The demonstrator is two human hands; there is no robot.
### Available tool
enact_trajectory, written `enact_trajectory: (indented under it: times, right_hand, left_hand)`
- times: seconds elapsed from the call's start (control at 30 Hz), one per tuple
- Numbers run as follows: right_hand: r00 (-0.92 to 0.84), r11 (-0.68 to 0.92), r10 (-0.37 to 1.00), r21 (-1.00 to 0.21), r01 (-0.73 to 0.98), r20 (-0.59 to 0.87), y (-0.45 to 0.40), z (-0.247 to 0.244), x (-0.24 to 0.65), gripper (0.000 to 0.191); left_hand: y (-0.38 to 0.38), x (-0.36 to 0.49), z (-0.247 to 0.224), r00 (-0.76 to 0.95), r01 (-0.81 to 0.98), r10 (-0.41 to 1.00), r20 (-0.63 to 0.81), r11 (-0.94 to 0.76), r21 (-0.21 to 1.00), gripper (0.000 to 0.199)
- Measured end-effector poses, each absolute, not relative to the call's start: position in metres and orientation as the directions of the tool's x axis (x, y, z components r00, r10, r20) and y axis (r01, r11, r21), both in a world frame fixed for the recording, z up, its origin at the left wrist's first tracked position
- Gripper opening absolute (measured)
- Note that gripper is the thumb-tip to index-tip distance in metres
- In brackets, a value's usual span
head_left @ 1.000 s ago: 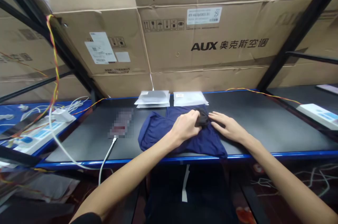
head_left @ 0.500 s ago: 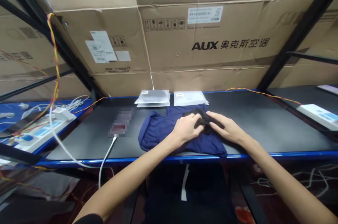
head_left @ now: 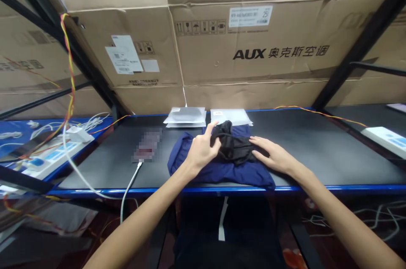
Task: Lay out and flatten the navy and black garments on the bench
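Observation:
A dark blue cloth (head_left: 185, 150) lies folded and rumpled near the table's front edge. On top of it is a crumpled piece of thin black fabric (head_left: 237, 148), wider than it is tall. My left hand (head_left: 201, 148) holds the fabric's bunched left end at the thumb, its index finger pointing up and away; the other fingertips are hidden. At the opposite end my right hand (head_left: 274, 155) rests with fingers stretched out, the tips touching the black fabric. Just behind the blue cloth lie two stacks of frosted plastic packets, a left stack (head_left: 185, 116) and a right stack (head_left: 230, 116).
A blurred-out phone (head_left: 147, 146) on a white charging cable (head_left: 128, 186) lies to the left. Power strips (head_left: 53, 157) and tangled cables sit beyond the left frame post; another strip (head_left: 387, 138) is at the right. Large cardboard boxes (head_left: 203, 61) stand behind the table.
My left hand has moved left, away from my right hand, and its index finger has lifted. Between them the black fabric is spread wider. My right hand has flattened out a little.

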State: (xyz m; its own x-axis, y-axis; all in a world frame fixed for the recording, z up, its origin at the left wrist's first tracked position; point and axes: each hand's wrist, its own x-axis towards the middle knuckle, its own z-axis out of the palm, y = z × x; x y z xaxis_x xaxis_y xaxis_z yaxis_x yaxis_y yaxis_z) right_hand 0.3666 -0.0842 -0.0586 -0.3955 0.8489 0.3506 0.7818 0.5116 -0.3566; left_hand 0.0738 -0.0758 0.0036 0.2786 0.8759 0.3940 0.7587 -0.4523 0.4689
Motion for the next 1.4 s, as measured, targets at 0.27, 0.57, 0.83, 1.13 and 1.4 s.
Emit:
enact_trajectory:
  times: [0.27, 0.57, 0.83, 1.13, 1.4]
  right_hand:
    - [-0.393, 0.509, 0.849, -0.353, 0.785, 0.353, -0.083, -0.06, 0.367, 0.046]
    - [-0.392, 0.52, 0.841, -0.361, 0.774, 0.372, -0.084, -0.06, 0.367, 0.045]
    - [-0.401, 0.513, 0.848, -0.349, 0.784, 0.346, -0.083, -0.06, 0.368, 0.046]
    - [-0.396, 0.51, 0.851, -0.358, 0.782, 0.346, -0.084, -0.058, 0.366, 0.046]
    - [-0.399, 0.51, 0.849, -0.345, 0.788, 0.345, -0.083, -0.059, 0.367, 0.047]
  left_hand:
    - [-0.08, 0.03, -0.01, 0.262, 0.924, 0.941, 0.214, -0.309, 0.227, 0.029]
    - [-0.087, 0.053, 0.011, 0.312, 0.848, 0.863, 0.397, -0.441, 0.293, 0.015]
    - [-0.083, 0.088, -0.005, 0.38, 0.868, 0.876, 0.296, -0.448, 0.213, 0.021]
    - [-0.074, 0.031, 0.014, 0.116, 0.806, 0.897, 0.428, -0.336, 0.486, 0.013]
    - [-0.057, -0.041, 0.003, -0.049, 0.95, 0.99, 0.133, 0.005, 0.314, 0.015]
